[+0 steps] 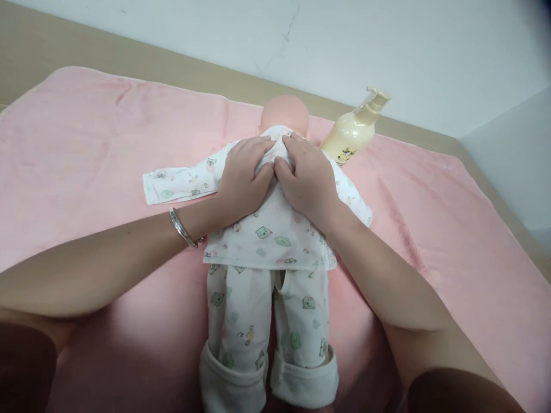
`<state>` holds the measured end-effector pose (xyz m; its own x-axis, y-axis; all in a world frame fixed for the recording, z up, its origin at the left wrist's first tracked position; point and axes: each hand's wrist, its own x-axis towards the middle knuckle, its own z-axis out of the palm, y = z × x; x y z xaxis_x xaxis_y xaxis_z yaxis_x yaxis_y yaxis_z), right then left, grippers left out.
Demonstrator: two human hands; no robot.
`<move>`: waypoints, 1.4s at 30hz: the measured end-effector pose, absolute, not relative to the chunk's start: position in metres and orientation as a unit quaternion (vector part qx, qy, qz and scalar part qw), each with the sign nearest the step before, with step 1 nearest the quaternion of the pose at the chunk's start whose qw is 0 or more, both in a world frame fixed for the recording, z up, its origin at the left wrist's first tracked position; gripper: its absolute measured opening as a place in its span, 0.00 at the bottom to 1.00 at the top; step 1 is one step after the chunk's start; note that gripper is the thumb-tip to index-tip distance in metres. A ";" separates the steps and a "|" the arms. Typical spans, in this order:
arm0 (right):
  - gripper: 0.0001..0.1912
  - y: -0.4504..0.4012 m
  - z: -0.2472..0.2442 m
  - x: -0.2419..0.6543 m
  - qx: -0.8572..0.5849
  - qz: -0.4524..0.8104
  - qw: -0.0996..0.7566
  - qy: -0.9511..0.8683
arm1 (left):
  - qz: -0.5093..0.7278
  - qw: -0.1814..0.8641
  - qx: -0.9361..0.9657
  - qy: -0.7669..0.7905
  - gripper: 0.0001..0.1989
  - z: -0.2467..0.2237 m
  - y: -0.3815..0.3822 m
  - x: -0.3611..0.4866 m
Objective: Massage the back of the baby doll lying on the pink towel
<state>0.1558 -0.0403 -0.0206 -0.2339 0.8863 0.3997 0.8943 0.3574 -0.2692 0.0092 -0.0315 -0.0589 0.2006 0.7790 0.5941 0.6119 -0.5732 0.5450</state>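
A baby doll [284,112] lies face down, the back of its bald head toward the wall. It wears a white long-sleeved top [271,244] printed with small animals and white printed trousers [249,315] with rolled cuffs. My left hand [247,175] rests flat on the left side of the doll's upper back, a silver bangle [181,226] on its wrist. On the right side of the upper back lies my right hand [310,178], also flat. Both thumbs point inward and nearly meet over the spine. Neither hand grips anything.
A pink blanket [103,149] spreads under the doll over a tan surface [142,60]. Beyond the doll's right shoulder stands a pale yellow pump bottle [350,133] with a cow picture. A white wall [387,51] rises behind.
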 end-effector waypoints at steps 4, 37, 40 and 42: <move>0.24 -0.040 -0.021 0.156 -0.564 -0.006 0.250 -0.787 | 0.440 0.096 0.770 0.453 0.19 -0.059 -0.032 0.008; 0.25 -0.040 -0.019 0.157 -0.560 0.008 0.236 -0.794 | 0.445 0.114 0.760 0.459 0.19 -0.058 -0.031 0.008; 0.24 -0.037 -0.022 0.159 -0.552 0.003 0.252 -0.795 | 0.446 0.115 0.760 0.458 0.19 -0.060 -0.030 0.008; 0.23 -0.036 -0.024 0.161 -0.544 -0.002 0.262 -0.797 | 0.447 0.114 0.758 0.461 0.19 -0.060 -0.030 0.008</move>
<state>0.1606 -0.0359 -0.0238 -0.2705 0.8667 0.4191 0.8685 0.4076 -0.2823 0.0078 -0.0300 -0.0599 0.1761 0.8013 0.5718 0.5971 -0.5488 0.5851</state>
